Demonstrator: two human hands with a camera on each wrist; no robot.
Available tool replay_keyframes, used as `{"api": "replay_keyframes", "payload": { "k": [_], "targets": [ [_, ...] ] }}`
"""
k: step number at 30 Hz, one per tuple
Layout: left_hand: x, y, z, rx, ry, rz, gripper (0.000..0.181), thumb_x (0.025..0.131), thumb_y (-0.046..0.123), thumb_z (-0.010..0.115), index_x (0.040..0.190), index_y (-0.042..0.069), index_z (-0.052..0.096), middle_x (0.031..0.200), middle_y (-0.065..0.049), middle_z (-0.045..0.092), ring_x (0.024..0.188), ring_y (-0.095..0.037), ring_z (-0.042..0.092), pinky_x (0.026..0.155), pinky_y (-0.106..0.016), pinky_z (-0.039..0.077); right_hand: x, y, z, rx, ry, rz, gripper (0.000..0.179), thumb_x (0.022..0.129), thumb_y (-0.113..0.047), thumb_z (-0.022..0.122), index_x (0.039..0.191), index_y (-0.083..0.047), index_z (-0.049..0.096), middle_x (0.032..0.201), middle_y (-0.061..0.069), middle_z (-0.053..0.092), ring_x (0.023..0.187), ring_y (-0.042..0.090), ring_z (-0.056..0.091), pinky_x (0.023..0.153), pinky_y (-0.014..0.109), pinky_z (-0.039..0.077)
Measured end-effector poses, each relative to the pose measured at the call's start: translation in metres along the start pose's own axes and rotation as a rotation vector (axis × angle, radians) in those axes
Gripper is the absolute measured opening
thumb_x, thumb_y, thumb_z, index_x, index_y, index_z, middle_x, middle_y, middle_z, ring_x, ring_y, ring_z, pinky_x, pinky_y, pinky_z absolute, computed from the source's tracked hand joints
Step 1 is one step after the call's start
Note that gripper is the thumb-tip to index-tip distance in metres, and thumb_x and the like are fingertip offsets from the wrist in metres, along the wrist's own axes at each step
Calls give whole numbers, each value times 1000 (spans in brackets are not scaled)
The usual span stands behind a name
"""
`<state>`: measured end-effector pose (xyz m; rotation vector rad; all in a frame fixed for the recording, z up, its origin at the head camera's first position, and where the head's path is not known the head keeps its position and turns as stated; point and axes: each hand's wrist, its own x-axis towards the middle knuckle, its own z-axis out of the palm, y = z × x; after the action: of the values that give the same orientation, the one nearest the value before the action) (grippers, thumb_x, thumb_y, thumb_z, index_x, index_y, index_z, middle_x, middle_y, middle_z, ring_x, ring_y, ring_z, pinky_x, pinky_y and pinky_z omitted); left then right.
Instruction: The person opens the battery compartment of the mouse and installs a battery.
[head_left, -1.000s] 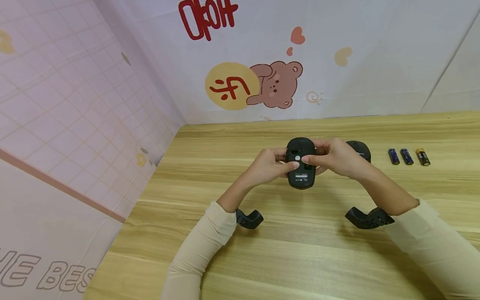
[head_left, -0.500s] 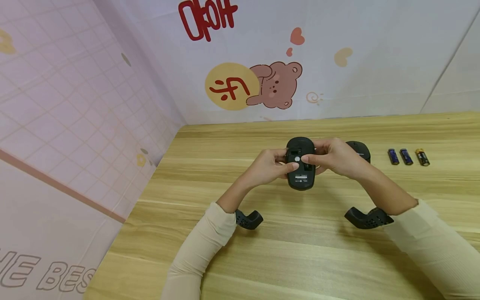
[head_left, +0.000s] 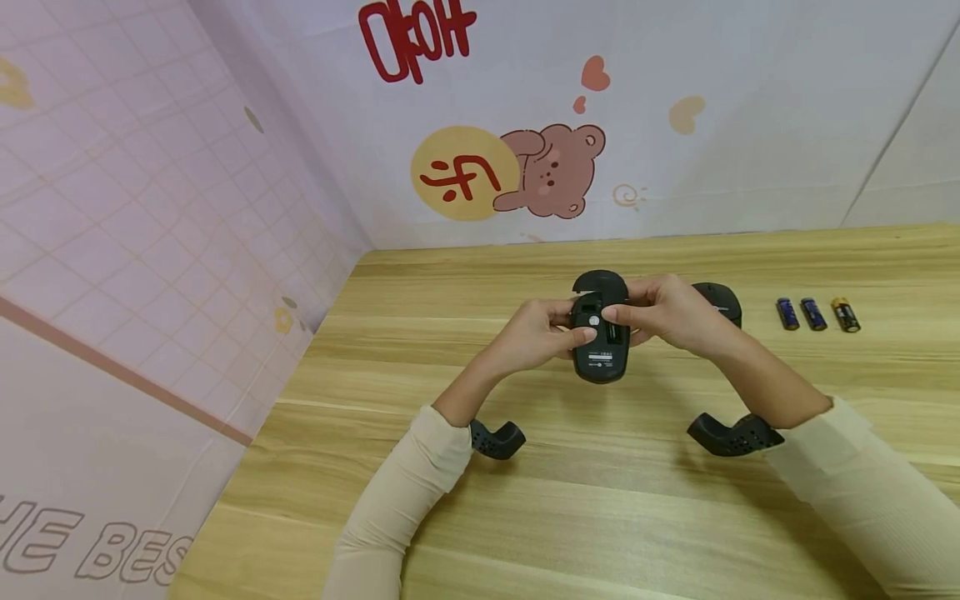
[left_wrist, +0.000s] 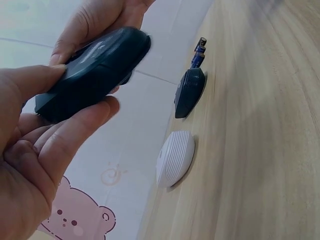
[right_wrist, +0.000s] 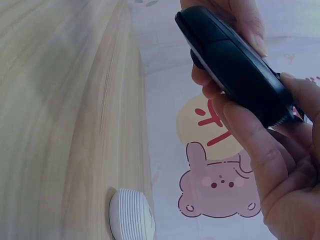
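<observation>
A black computer mouse (head_left: 602,360) is held underside up above the table, its label and a recessed slot showing in the head view. Its black top cover (head_left: 606,281) sticks out past the far end, shifted off the base. My left hand (head_left: 534,335) grips the mouse from the left, thumb pressed on the underside. From the other side my right hand (head_left: 671,317) grips it too, thumb near the round light-coloured spot. Fingers of both hands curl beneath it, as the left wrist view shows around the mouse body (left_wrist: 100,70).
Another black mouse (head_left: 717,298) lies behind my right hand. A white ridged mouse (left_wrist: 176,159) stands near it in the left wrist view. Farther right are two blue batteries (head_left: 812,314) and a black-and-gold battery (head_left: 847,315). A printed wall cloth (head_left: 750,150) borders the wooden table (head_left: 600,517).
The mouse's top cover has slid away from me relative to the base, so a gap now shows at the far end. Both hands keep their grip.
</observation>
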<state>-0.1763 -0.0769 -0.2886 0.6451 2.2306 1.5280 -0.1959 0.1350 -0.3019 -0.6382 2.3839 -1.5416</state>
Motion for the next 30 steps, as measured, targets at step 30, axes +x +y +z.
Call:
{"api": "replay_keyframes", "payload": {
  "k": [30],
  "targets": [
    [12, -24, -2, 14, -21, 18, 45, 91, 8, 60, 134, 5, 47, 101, -15, 63, 80, -16, 66, 67, -28, 56, 5, -1, 3, -129, 139, 23, 39, 89, -32, 62, 108, 1, 67, 96, 13, 68, 83, 15, 62, 70, 31, 53]
  ]
}}
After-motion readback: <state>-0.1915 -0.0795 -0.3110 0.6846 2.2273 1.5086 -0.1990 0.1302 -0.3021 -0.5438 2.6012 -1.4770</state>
